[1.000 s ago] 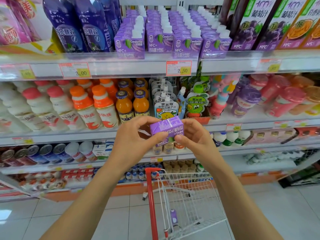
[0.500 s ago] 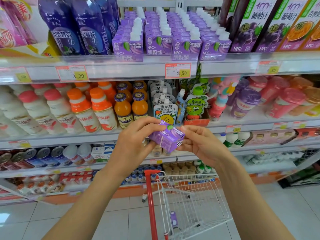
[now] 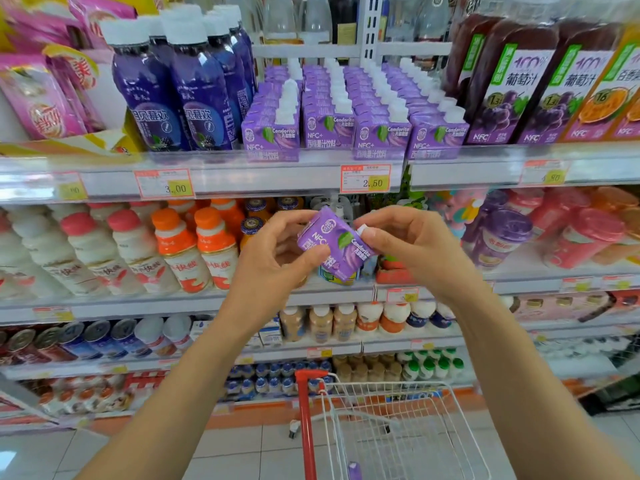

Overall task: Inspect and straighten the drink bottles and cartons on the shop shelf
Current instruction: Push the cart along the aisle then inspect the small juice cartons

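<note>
Purple juice carton [image 3: 334, 244] held tilted in mid-air, in front of the middle shelf [image 3: 138, 303]. Left hand [image 3: 277, 258] grip pinches its near side, right hand [image 3: 415, 251] grip pinches the white-capped end. Matching cartons [image 3: 346, 129] stand in rows on the upper shelf [image 3: 277, 174]. Red-handled trolley [image 3: 398, 427] below.

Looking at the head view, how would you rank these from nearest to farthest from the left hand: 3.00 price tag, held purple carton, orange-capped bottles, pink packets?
From the left hand:
1. purple carton, held in it.
2. orange-capped bottles, middle shelf, just left.
3. 3.00 price tag, shelf edge up-left.
4. pink packets, top-left corner.
</note>
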